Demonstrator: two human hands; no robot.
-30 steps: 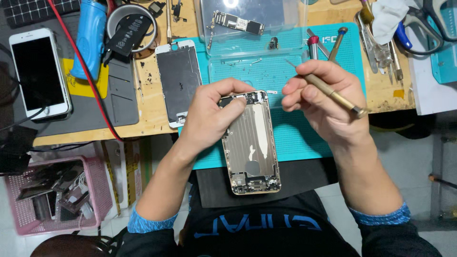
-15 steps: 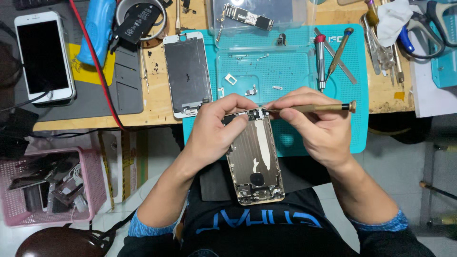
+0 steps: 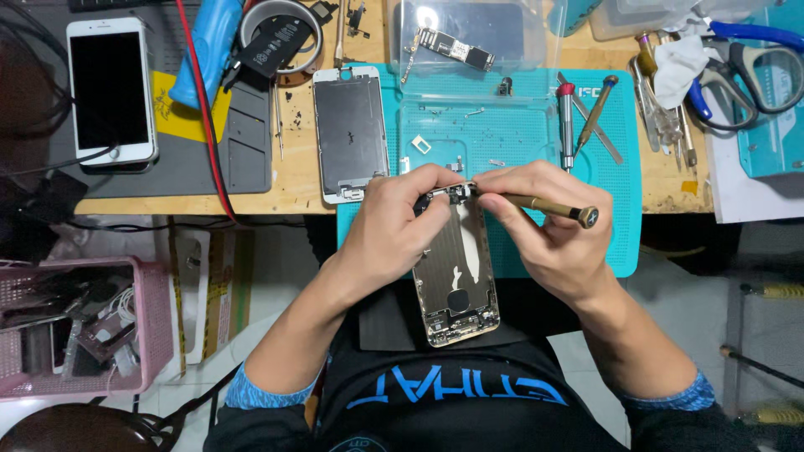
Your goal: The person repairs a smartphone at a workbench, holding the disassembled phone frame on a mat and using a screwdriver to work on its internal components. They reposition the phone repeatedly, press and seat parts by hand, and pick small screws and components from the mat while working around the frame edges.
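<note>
A light wooden workbench [image 3: 301,188] runs across the upper part of the frame, its near edge dropping to a pale tiled floor [image 3: 260,276] in the lower left. A teal rubber repair mat [image 3: 624,167] covers the bench at upper centre, and a grey work mat [image 3: 251,159] lies at upper left under a white smartphone with a dark screen [image 3: 111,92]. Just left of the teal mat rests a detached silver display panel [image 3: 352,134], face down. A clear plastic tray [image 3: 469,33] holding a small circuit board sits at top centre, with loose screwdrivers [image 3: 578,121] to its right. A pink plastic basket of parts [image 3: 79,326] stands at lower left.

At frame centre the left hand [image 3: 394,230] grasps the top edge of a gold metal phone housing [image 3: 456,276], opened and stripped, which slopes from the mat's near edge down toward the person's lap. The right hand [image 3: 548,226] pinches a brass-handled screwdriver [image 3: 544,205], its tip at the housing's top edge.

The fingers hide the tip and the spot it meets. The tiny parts on the teal mat are too small to identify, and the scissors [image 3: 745,71] at upper right are cut off by the frame.
</note>
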